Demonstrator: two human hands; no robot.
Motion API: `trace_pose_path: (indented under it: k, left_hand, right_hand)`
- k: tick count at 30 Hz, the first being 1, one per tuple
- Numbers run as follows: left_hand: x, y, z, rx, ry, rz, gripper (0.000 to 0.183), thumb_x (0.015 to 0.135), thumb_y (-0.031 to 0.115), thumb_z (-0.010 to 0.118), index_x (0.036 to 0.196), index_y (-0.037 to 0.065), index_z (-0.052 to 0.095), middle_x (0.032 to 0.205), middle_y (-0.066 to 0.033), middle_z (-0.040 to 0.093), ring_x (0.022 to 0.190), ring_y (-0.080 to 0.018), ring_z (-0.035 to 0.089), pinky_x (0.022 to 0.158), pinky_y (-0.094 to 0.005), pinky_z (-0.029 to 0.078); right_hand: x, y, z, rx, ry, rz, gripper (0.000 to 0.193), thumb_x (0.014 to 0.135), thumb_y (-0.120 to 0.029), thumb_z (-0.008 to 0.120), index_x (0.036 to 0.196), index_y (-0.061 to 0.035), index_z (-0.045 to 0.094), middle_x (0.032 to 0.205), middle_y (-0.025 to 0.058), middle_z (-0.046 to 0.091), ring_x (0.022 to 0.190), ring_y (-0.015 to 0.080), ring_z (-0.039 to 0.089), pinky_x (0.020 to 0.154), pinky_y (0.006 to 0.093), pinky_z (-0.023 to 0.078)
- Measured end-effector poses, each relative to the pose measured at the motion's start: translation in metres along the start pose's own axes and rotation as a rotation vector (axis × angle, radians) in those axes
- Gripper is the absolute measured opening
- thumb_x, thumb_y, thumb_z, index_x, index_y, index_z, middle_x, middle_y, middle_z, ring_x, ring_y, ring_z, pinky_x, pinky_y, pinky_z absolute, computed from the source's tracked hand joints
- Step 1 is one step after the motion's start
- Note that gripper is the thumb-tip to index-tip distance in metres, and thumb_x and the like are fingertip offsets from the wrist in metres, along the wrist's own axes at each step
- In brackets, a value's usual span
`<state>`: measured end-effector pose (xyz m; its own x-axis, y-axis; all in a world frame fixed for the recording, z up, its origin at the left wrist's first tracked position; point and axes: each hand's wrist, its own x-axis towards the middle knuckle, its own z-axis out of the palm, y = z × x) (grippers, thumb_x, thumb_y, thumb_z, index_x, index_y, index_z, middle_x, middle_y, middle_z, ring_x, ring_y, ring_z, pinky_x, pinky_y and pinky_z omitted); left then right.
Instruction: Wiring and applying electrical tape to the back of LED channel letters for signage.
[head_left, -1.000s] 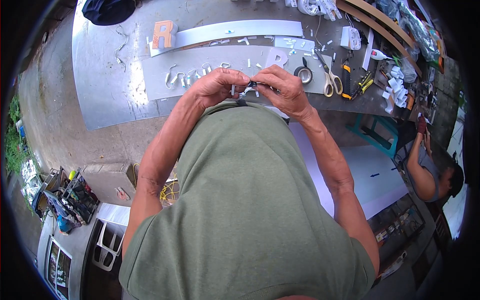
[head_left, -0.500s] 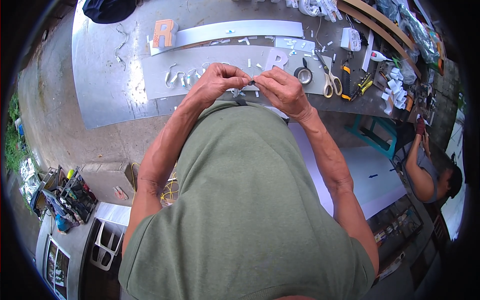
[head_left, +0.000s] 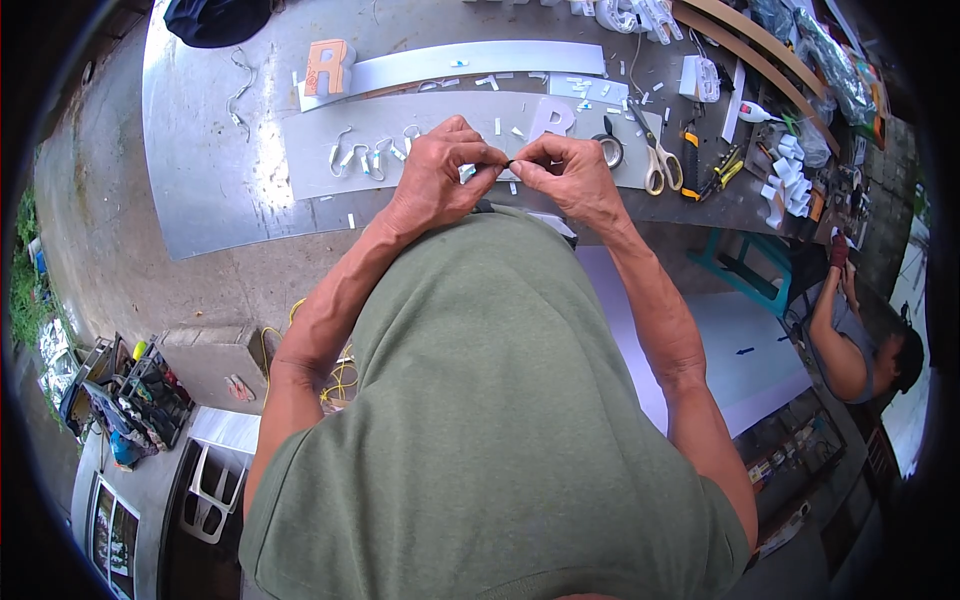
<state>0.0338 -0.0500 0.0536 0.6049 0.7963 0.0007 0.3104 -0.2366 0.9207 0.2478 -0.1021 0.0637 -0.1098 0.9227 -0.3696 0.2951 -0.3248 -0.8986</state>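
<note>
Close together over the table's near edge, my left hand and my right hand are both closed in a fingertip pinch. Between them is a small black piece, possibly tape; its exact kind is too small to tell. A string of small white light modules on wire lies looped left of my left hand, and part of it seems to pass behind that hand. Just beyond my right hand lie a white letter R and a roll of black tape.
Scissors, a yellow-black cutter and a heap of white pieces lie to the right. An orange-faced letter R stands near a long white strip. Another person works at far right.
My left hand has turned and its fingers have curled in more around the pinch. The right hand has shifted slightly, with its fingers bent differently. The black piece stays between them.
</note>
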Motion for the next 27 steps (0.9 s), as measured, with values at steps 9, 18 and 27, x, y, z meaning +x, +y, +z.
trace_pose_path:
  k: [9,18,27]
  left_hand:
    - [0.001,-0.001,0.003,-0.062,-0.104,-0.003,0.013,0.083,0.012,0.080,0.094,0.005,0.079,0.079,-0.0052,0.072,0.077,-0.0171,0.060,0.071,-0.0330,0.049]
    - [0.003,-0.009,0.002,-0.545,-0.132,-0.554,0.024,0.084,0.020,0.076,0.095,-0.001,0.078,0.081,-0.0065,0.072,0.080,-0.0131,0.063,0.079,-0.0299,0.049]
    - [0.005,-0.004,-0.002,-0.573,-0.147,-0.566,0.023,0.085,0.018,0.076,0.097,-0.002,0.077,0.085,-0.0083,0.073,0.082,-0.0128,0.064,0.082,-0.0299,0.051]
  right_hand:
    - [-0.014,-0.006,0.005,-0.154,0.025,0.014,0.015,0.086,-0.013,0.073,0.089,0.0016,0.070,0.072,0.0036,0.068,0.061,0.0069,0.058,0.056,0.0252,0.049]
    - [-0.017,-0.009,0.022,-0.019,0.254,-0.076,0.014,0.087,-0.009,0.076,0.095,-0.0001,0.068,0.081,0.0080,0.070,0.067,0.0141,0.066,0.060,0.0303,0.055]
    - [-0.010,-0.004,0.016,-0.266,0.196,-0.443,0.013,0.085,-0.001,0.075,0.097,-0.0036,0.070,0.089,0.0067,0.070,0.077,0.0177,0.069,0.064,0.0311,0.056]
